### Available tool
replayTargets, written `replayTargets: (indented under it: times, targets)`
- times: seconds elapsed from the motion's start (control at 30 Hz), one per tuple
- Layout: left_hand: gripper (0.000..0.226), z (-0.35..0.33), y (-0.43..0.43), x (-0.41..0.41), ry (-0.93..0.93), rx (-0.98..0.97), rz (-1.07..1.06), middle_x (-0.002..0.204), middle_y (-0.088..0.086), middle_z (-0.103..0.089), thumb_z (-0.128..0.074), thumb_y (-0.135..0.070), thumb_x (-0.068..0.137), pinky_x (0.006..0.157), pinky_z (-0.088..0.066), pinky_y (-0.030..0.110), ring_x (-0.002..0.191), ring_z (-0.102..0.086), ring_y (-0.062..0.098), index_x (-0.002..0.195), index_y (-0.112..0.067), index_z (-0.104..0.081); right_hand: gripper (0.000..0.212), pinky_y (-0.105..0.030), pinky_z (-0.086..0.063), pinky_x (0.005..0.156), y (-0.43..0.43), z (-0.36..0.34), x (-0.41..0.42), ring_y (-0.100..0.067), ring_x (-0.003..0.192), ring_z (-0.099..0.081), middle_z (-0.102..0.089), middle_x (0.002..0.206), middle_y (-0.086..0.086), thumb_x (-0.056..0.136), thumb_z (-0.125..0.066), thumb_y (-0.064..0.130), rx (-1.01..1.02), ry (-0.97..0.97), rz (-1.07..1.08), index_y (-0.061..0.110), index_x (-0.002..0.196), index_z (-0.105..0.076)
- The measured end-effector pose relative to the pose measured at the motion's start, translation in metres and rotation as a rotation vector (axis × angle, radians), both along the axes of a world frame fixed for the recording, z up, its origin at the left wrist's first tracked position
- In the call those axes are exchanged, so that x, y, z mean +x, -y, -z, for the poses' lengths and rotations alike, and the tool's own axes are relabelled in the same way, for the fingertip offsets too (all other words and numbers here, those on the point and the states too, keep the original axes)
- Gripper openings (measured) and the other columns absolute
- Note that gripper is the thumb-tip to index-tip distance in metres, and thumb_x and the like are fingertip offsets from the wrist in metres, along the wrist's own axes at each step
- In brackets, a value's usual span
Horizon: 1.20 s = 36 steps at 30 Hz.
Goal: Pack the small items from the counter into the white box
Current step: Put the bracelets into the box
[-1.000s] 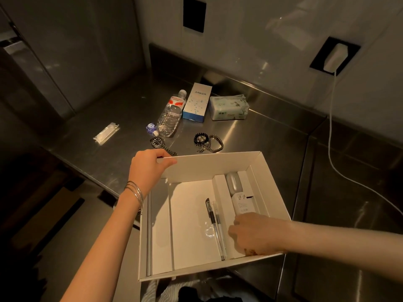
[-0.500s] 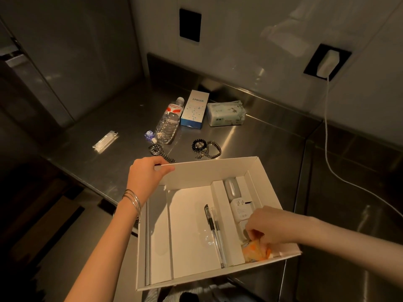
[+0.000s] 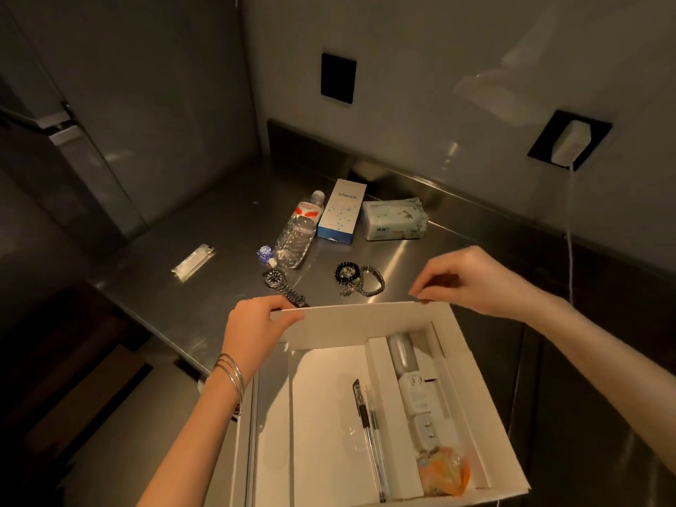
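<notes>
Left grip (image 3: 256,323) curls over the white box (image 3: 365,320) wall, right grip (image 3: 472,283) pinches its corner; hold it level, bracelets (image 3: 360,279) wait just beyond.

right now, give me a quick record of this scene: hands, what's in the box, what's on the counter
left hand: grips the far left corner of the white box
right hand: pinches the box's far right corner
in box, middle section: two pens
in box, right section: grey oblong item, white charger, orange packet
on counter: watch, bracelets, water bottle, Anker carton, tissue pack, clear packet
</notes>
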<state>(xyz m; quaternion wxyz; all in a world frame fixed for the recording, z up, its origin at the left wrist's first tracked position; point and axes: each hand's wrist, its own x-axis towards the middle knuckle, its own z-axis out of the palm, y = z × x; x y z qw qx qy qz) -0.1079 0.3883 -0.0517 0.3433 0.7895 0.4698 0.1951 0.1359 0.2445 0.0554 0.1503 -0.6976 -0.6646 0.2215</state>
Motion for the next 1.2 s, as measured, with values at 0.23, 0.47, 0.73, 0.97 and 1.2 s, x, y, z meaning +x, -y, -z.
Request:
replayTargets:
  times: [0.23, 0.47, 0.73, 0.97, 1.2]
  targets:
    - [0.006, 0.001, -0.002, 0.0, -0.029, -0.03, -0.016, 0.072, -0.006, -0.066, -0.068, -0.033, 0.078, 0.067, -0.049, 0.028, 0.073, -0.059, 0.01, 0.074, -0.028, -0.071, 0.016, -0.015, -0.047, 0.08, -0.123, 0.064, 0.035, -0.009, 0.092, -0.061, -0.066, 0.1, -0.001, 0.085, -0.064, 0.01, -0.036, 0.02, 0.061, 0.011, 0.101, -0.067]
    - [0.008, 0.001, -0.004, 0.0, -0.044, -0.021, -0.019, 0.077, -0.003, -0.07, -0.069, -0.032, 0.077, 0.073, -0.046, 0.032, 0.078, -0.059, 0.015, 0.074, -0.025, -0.072, 0.033, -0.037, -0.05, 0.09, -0.183, 0.149, 0.044, -0.023, 0.108, -0.055, -0.058, 0.117, -0.004, 0.082, -0.061, 0.002, -0.245, 0.361, -0.132, 0.019, 0.109, -0.066]
    - [0.01, 0.002, -0.002, 0.0, -0.025, -0.027, -0.021, 0.076, -0.002, -0.07, -0.07, -0.032, 0.075, 0.075, -0.048, 0.036, 0.078, -0.06, 0.015, 0.073, -0.023, -0.073, 0.022, -0.038, -0.047, 0.091, -0.184, 0.162, 0.047, -0.024, 0.114, -0.046, -0.056, 0.118, -0.005, 0.087, -0.062, 0.022, -0.134, 0.547, -0.089, 0.013, 0.107, -0.064]
    - [0.011, -0.004, -0.001, 0.0, -0.021, -0.032, -0.01, 0.081, -0.002, -0.071, -0.068, -0.032, 0.077, 0.075, -0.045, 0.03, 0.081, -0.059, 0.014, 0.077, -0.022, -0.073, 0.013, -0.02, -0.052, 0.07, -0.14, 0.06, 0.029, -0.011, 0.08, -0.06, -0.064, 0.097, -0.003, 0.089, -0.058, 0.012, 0.047, -0.516, 0.283, 0.012, 0.101, -0.061]
    - [0.009, -0.008, 0.001, -0.002, -0.005, -0.037, 0.007, 0.075, -0.009, -0.066, -0.067, -0.032, 0.078, 0.062, -0.035, 0.012, 0.074, -0.054, 0.008, 0.077, -0.025, -0.073, 0.014, -0.011, -0.047, 0.07, -0.055, 0.046, -0.033, 0.003, 0.077, -0.061, -0.067, 0.091, 0.006, 0.09, -0.057, 0.012, -0.515, -0.406, -0.35, 0.012, 0.101, -0.066]
